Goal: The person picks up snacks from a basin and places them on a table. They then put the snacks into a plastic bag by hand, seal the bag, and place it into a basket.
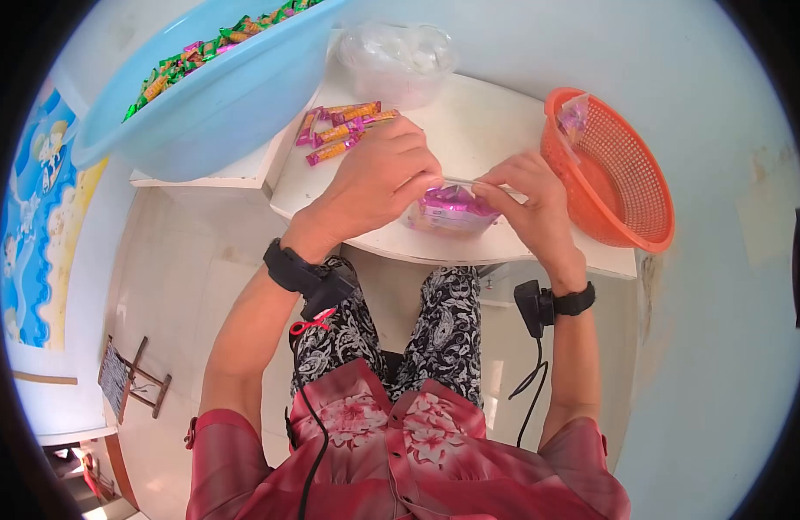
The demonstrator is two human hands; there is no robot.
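A clear plastic bag (454, 217) with purple-wrapped candies inside sits at the front edge of the white table. My left hand (381, 176) pinches the bag's upper left side, with the fingertips pressed together. On the opposite side, my right hand (530, 201) pinches the upper right corner between thumb and finger. The bag's top edge stretches between both hands. Just beyond my left hand lie several loose candies (337, 130) in purple and orange wrappers, partly hidden by that hand.
A large blue basin (235, 108) of green-wrapped and other candies stands at the left. An orange basket (647, 186) at the right has a filled bag (573, 121) at its rim. A clear tub (395, 87) with plastic bags stands at the back of the white table (486, 113).
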